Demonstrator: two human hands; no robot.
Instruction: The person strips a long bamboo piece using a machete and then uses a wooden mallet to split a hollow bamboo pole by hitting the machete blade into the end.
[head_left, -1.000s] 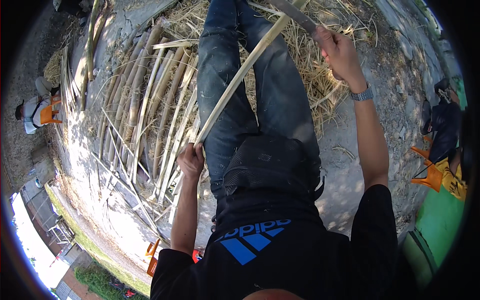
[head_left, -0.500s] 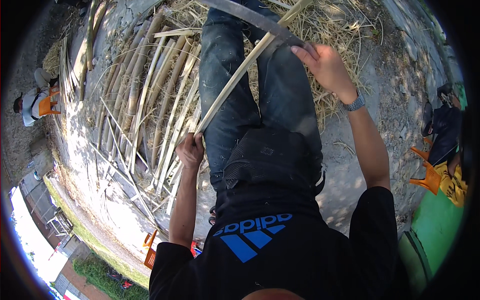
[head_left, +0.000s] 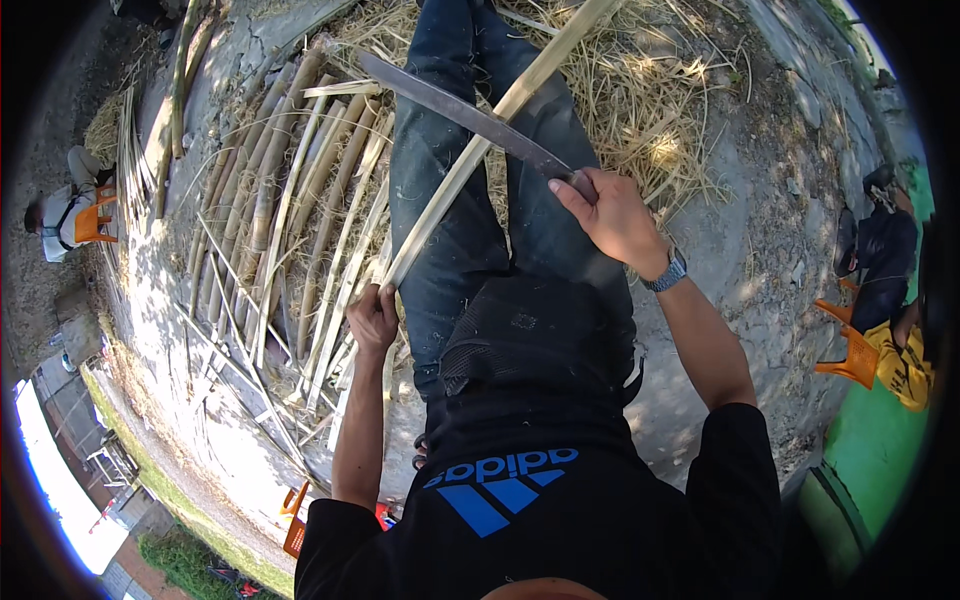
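A long pale bamboo strip point(head_left: 440, 205) runs slantwise across my thighs, from near my left hip up to the far right. My left hand point(head_left: 373, 318) is closed around its near end. My right hand point(head_left: 610, 212) grips the handle of a machete point(head_left: 460, 107), whose long dark blade points to the far left. The blade crosses the strip over my legs, and the two appear to touch there. The handle is mostly hidden in my fist.
Bamboo poles point(head_left: 270, 165) and split strips point(head_left: 345, 260) lie on the ground to my left. Straw-like shavings point(head_left: 650, 130) cover the ground at the far right. People sit on orange chairs at the left point(head_left: 95, 220) and right point(head_left: 850, 355) edges.
My right hand has drawn the machete nearer and to the left, so its blade lies lower along the strip. My left hand still holds the near end, slightly lower in view.
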